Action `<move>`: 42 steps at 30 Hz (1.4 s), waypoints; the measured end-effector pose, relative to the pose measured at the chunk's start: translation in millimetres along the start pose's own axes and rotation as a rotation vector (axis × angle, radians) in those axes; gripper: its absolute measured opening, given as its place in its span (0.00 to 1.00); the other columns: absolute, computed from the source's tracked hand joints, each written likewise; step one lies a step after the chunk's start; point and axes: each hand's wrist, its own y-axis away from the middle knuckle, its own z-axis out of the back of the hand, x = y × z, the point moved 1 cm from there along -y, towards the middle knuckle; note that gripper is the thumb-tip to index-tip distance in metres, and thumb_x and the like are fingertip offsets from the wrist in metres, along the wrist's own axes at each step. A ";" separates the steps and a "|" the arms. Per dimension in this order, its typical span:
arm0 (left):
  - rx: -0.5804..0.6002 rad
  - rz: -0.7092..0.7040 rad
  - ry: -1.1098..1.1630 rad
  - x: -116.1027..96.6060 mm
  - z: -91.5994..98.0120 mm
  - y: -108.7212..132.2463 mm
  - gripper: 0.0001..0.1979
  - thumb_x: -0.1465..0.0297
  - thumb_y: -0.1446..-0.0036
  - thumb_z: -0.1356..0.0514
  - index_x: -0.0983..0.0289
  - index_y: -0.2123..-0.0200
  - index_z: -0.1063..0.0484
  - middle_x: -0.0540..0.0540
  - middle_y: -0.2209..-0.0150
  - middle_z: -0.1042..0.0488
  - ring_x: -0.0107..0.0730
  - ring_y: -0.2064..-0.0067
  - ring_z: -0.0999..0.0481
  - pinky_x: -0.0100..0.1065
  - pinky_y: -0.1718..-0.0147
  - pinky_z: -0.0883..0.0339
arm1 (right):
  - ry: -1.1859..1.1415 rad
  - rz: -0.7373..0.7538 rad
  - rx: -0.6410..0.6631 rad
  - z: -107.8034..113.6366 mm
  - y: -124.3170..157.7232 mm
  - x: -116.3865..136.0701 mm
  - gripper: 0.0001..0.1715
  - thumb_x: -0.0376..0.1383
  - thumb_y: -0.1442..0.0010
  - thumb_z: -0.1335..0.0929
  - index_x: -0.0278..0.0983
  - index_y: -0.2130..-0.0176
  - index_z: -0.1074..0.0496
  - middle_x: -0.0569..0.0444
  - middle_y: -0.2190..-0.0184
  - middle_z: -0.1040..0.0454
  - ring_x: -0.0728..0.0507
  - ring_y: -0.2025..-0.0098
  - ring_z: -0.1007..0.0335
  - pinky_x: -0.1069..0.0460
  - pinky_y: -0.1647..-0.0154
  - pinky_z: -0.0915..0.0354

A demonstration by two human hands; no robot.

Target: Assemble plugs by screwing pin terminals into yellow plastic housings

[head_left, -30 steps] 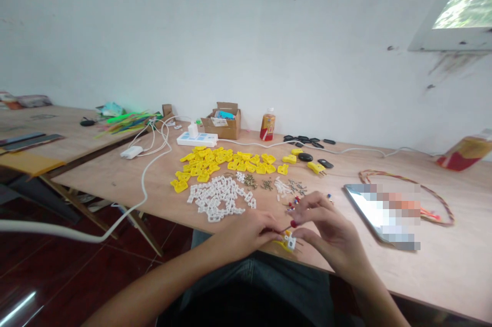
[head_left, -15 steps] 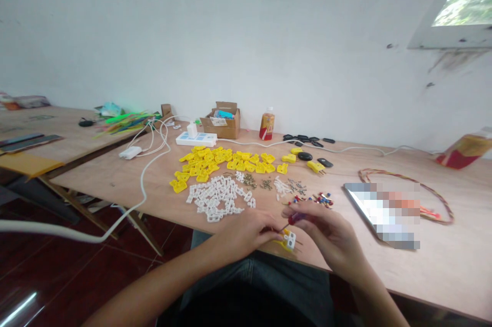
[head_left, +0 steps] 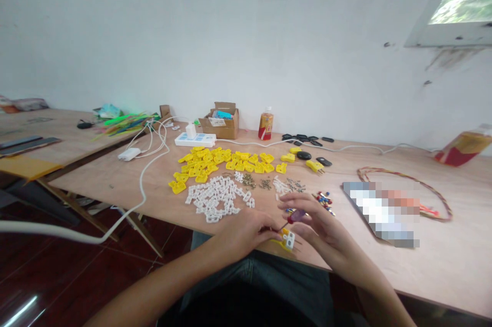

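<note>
At the table's near edge, my left hand [head_left: 257, 229] is closed on a yellow electric plug [head_left: 288, 240] with a white insert and metal pins pointing right. My right hand [head_left: 321, 227] has its fingers around the red and purple handle of a screwdriver [head_left: 296, 216]. The thin shaft slants down to the left toward the plug; my left fingertips are beside it, and whether its tip meets a screw is hidden. Beyond my left hand lies a heap of white plastic inserts [head_left: 217, 199]. Small red and blue parts [head_left: 325, 200] lie just past my right fingers.
Yellow plug shells [head_left: 207, 160] spread behind the white heap, with small screws [head_left: 266, 183] to their right. Assembled yellow plugs [head_left: 315, 166] and black pieces [head_left: 303, 156] lie farther back. A blurred flat device [head_left: 374, 214], a drink bottle [head_left: 265, 124] and a power strip [head_left: 195, 140] also stand around.
My right fingers have spread and lifted somewhat around the screwdriver handle, showing more of its purple part. My left hand and the plug stay nearly still; the view has shifted slightly.
</note>
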 end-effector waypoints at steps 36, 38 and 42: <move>0.016 -0.117 -0.732 44.3 40.7 -123.5 0.17 0.57 0.25 0.42 0.64 0.57 0.22 0.59 0.61 0.17 0.43 0.60 0.17 0.33 0.65 0.33 | -0.228 0.090 -0.777 40.5 18.0 -40.2 0.21 0.30 0.38 0.23 0.47 0.48 0.21 0.58 0.61 0.19 0.49 0.60 0.18 0.55 0.56 0.20; 0.035 -0.146 -0.774 44.6 34.6 -130.3 0.19 0.56 0.25 0.43 0.65 0.58 0.21 0.60 0.61 0.18 0.45 0.58 0.17 0.35 0.63 0.32 | -0.232 0.090 -0.777 41.3 18.8 -39.6 0.21 0.30 0.38 0.23 0.47 0.48 0.22 0.58 0.60 0.20 0.49 0.60 0.19 0.55 0.55 0.20; 0.054 -0.197 -0.825 44.6 31.3 -137.9 0.22 0.55 0.24 0.45 0.64 0.59 0.19 0.60 0.59 0.18 0.45 0.53 0.19 0.36 0.57 0.30 | -0.241 0.084 -0.782 42.1 19.6 -38.2 0.20 0.30 0.37 0.23 0.47 0.48 0.22 0.57 0.60 0.20 0.49 0.60 0.19 0.55 0.56 0.21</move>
